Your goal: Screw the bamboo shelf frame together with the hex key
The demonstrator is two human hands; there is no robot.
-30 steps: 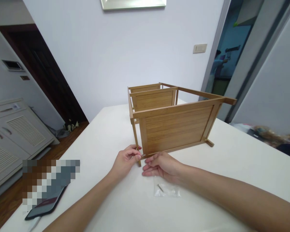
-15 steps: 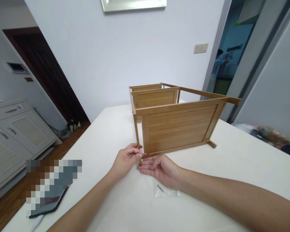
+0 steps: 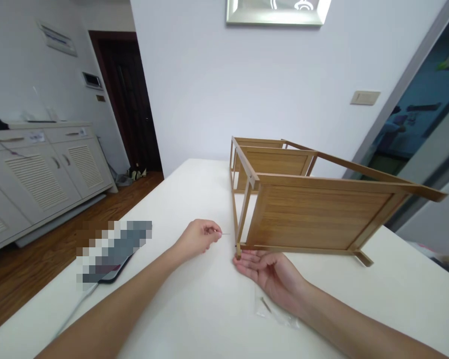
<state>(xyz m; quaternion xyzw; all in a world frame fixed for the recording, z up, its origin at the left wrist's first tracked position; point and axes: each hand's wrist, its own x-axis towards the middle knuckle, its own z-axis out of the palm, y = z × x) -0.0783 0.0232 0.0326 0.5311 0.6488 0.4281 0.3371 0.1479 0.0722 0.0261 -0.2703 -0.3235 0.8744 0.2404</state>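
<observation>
A brown wooden shelf rack [image 3: 318,214] lies on its side on the white table, its panels standing upright. My left hand [image 3: 198,239] is left of the rack's near corner and apart from it. Its thumb and forefinger pinch a thin screw [image 3: 225,234], pointing right toward the rack; the rest of it is hidden in the fingers. Palm up, my right hand [image 3: 275,274] holds the rack's near leg end [image 3: 238,252] at the bottom corner, its fingertips against the wood. By the right wrist lies a clear plastic bag [image 3: 275,313] with a screw [image 3: 265,304] in it.
A phone [image 3: 115,271] with a white cable [image 3: 77,305] lies at the left table edge, partly blurred out. The wall [image 3: 194,99] stands behind the table. White cabinets [image 3: 48,169] are at far left, and a doorway at right shows a person [image 3: 391,127].
My left hand has drawn back leftward from the rack's leg with the screw still pinched. The right hand stays at the leg end. My view has turned left.
</observation>
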